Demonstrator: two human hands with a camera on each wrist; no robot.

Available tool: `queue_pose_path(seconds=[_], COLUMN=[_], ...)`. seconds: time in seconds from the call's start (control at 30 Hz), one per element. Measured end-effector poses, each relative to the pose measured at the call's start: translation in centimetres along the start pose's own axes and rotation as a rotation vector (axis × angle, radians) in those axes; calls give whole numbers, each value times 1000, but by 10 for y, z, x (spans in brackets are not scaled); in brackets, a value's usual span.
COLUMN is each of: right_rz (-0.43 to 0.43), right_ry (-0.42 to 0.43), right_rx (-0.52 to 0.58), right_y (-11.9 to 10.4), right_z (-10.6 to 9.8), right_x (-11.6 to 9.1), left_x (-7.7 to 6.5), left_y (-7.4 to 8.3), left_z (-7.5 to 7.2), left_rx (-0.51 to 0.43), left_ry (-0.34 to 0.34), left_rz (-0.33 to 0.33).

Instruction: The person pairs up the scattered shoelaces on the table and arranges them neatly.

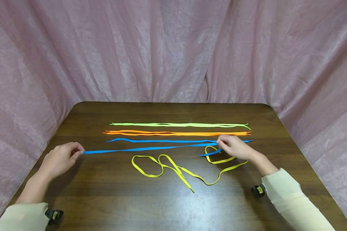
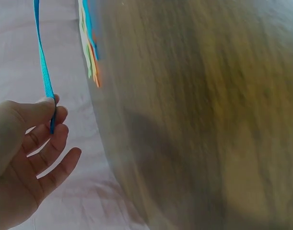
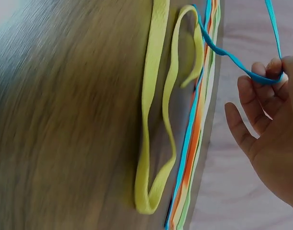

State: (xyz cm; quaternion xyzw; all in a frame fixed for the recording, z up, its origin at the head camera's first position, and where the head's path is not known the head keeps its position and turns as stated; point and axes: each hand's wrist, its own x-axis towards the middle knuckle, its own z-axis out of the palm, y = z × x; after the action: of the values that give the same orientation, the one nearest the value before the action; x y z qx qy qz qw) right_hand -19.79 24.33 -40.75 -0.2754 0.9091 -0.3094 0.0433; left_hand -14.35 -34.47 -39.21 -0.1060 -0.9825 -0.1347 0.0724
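Between my two hands a blue shoelace [image 1: 150, 148] stretches nearly straight above the table. My left hand [image 1: 59, 159] pinches its left end between thumb and forefinger; in the left wrist view the tip [image 2: 52, 125] sticks out below the thumb. Toward the other end, my right hand [image 1: 235, 147] pinches the same lace, and a loose tail [image 3: 232, 58] droops from those fingers. Just beyond it lies a second blue shoelace [image 1: 167, 141], straight on the table and partly hidden by the right hand. Loosely looped yellow shoelaces [image 1: 147, 175] lie nearer, partly below the right hand.
Orange shoelaces [image 1: 191, 133] lie straight side by side behind the blue one. Farther back, light green shoelaces [image 1: 176, 124] run parallel to them. The brown wooden table [image 1: 118, 205] has rounded far corners, and pink curtains [image 1: 173, 51] hang around it.
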Motion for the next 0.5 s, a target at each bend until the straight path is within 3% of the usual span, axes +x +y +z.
queue_pose_path(seconds=[0.27,0.5], right_rz=[62,89], right_ry=[27,57], right_rx=[-2,-75], right_y=[18,36], right_z=[-11,-22], right_x=[-14,-23], left_x=[16,26], left_y=[8,10], left_z=[5,12], left_rx=[-8,-14], left_ry=[-23,-47], left_rz=[7,12])
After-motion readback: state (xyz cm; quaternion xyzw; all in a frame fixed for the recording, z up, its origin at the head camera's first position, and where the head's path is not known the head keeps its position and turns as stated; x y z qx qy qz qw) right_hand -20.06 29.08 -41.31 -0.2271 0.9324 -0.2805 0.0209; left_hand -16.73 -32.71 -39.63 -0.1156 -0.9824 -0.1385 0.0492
